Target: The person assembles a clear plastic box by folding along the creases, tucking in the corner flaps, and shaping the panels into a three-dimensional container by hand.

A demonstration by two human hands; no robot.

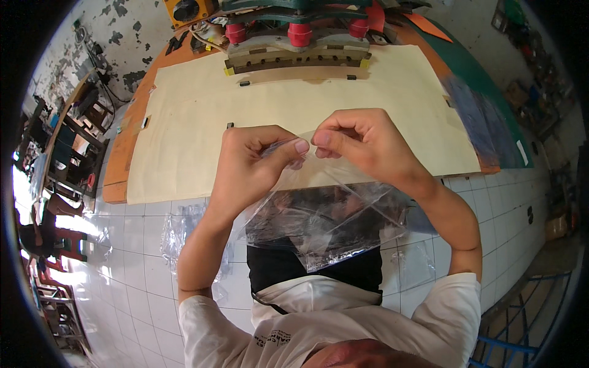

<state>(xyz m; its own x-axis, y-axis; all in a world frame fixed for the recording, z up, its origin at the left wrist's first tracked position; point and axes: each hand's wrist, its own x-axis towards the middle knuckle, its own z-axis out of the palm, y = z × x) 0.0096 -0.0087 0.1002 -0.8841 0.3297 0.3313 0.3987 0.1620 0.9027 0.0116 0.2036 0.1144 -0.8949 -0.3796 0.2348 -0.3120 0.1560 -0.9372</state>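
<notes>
Thumb and fingers of my left hand (pixel 261 156) pinch the upper edge of a clear plastic sheet (pixel 325 224). Close beside it, my right hand (pixel 359 140) is also closed in a pinch on the same edge, the fingertips of both hands almost touching. From there the thin, creased plastic hangs down over my lap, with fold lines crossing it. Whether it is a single sheet or a bag I cannot tell. Both hands are above the near part of a cream board (pixel 184 141) on the table.
A green press-like machine with red cylinders (pixel 299 35) stands at the table's far side. Small dark stops (pixel 244 83) sit on the cream board. Bluish plastic sheets (pixel 485 116) lie at the right. More clear plastic (pixel 184 236) lies on the tiled floor.
</notes>
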